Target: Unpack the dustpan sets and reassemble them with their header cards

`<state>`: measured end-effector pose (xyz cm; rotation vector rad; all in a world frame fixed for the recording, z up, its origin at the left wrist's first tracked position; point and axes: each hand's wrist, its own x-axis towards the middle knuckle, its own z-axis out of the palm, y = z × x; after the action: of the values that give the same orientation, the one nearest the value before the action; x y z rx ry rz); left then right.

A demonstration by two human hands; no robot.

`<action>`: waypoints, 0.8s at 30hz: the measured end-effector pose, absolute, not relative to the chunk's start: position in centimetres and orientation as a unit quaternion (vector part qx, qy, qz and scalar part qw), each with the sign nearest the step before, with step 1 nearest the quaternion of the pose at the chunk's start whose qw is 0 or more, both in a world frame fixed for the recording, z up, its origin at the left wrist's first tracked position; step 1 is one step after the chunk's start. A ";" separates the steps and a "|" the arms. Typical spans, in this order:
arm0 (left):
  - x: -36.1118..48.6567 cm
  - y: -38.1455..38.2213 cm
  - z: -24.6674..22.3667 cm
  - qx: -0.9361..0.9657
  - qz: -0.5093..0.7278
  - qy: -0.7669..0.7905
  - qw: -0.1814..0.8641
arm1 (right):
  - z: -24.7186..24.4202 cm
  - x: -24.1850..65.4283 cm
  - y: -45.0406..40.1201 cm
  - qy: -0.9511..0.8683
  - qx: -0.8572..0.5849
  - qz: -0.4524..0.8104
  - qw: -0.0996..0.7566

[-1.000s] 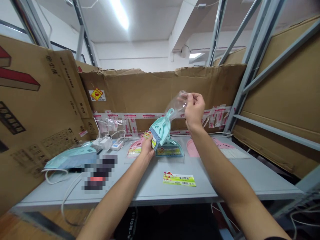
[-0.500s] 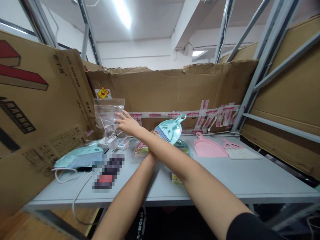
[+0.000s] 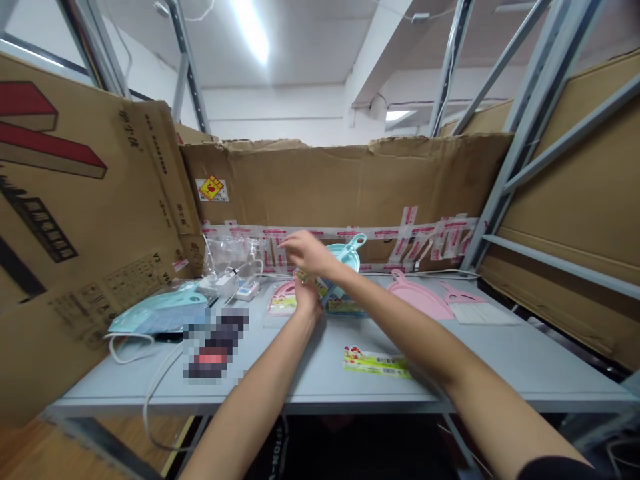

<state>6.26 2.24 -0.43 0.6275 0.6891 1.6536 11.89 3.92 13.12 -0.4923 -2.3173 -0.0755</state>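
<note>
One teal dustpan point(image 3: 350, 257), handle toward 1 o'clock, raised just above surface point(image 3: 505, 363). Left hand point(image 3: 309, 291) closed on its lower end, partly hidden. Right hand point(image 3: 311, 254) half open, fingers loosely spread, crossing above left hand; contact unclear. Directions from held dustpan: one pink dustpan point(image 3: 420, 299) and one pink brush point(image 3: 467, 308), 4 o'clock; one bagged pink set point(image 3: 283, 301), 8 o'clock; one card label point(image 3: 377, 363), between 5 and 6; one clear bag point(image 3: 233, 253), 9 o'clock.

Workshop or storeroom, grey worktable point(image 3: 317, 377), slotted metal rack posts point(image 3: 451, 67), taped cardboard panel point(image 3: 350, 180), bright ceiling light point(image 3: 251, 30)
</note>
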 end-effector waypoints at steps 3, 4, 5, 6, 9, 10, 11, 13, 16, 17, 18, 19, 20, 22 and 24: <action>6.9 2.2 0.0 0.209 0.748 0.349 0.524 | 13.1 21.2 4.3 -0.742 -0.341 -0.044 0.576; 7.1 2.1 0.1 0.198 0.754 0.358 0.513 | 12.6 23.9 4.5 -0.684 -0.390 -0.029 0.616; 7.4 2.0 0.2 0.199 0.756 0.359 0.510 | 12.0 26.4 4.7 -0.636 -0.427 0.010 0.642; 7.7 1.9 0.2 0.208 0.754 0.353 0.514 | 11.2 28.5 4.8 -0.608 -0.450 0.081 0.650; 8.7 1.2 0.1 0.241 0.734 0.335 0.540 | 8.4 32.4 4.8 -0.562 -0.437 0.357 0.604; 9.1 0.9 0.0 0.244 0.725 0.336 0.550 | 7.4 33.1 4.7 -0.553 -0.419 0.421 0.584; 9.5 0.7 -0.2 0.244 0.714 0.340 0.561 | 6.6 33.5 4.5 -0.546 -0.404 0.460 0.572; 10.2 0.2 -0.4 0.244 0.695 0.353 0.577 | 5.3 34.1 4.4 -0.535 -0.392 0.479 0.575; 10.7 -0.2 -0.5 0.266 0.661 0.362 0.601 | 4.3 34.9 4.7 -0.530 -0.398 0.466 0.586; 10.7 -0.3 -0.5 0.278 0.645 0.364 0.612 | 4.1 35.2 5.1 -0.535 -0.403 0.457 0.585; 10.6 -0.4 -0.4 0.291 0.625 0.367 0.624 | 4.0 35.7 5.5 -0.543 -0.411 0.446 0.581; 10.5 -0.4 -0.3 0.303 0.602 0.370 0.639 | 3.9 36.1 5.9 -0.551 -0.421 0.432 0.577; 10.3 -0.5 -0.2 0.315 0.577 0.373 0.655 | 3.8 36.7 6.4 -0.557 -0.433 0.417 0.573; 9.8 -0.6 0.0 0.339 0.527 0.373 0.684 | 3.8 37.8 7.2 -0.566 -0.458 0.401 0.555; 9.4 -0.7 0.1 0.359 0.496 0.375 0.696 | 3.9 39.1 7.8 -0.571 -0.475 0.408 0.531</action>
<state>9.38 -0.71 0.14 0.8017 0.8373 1.1076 39.05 7.84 3.94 -1.1338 -1.3630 0.9740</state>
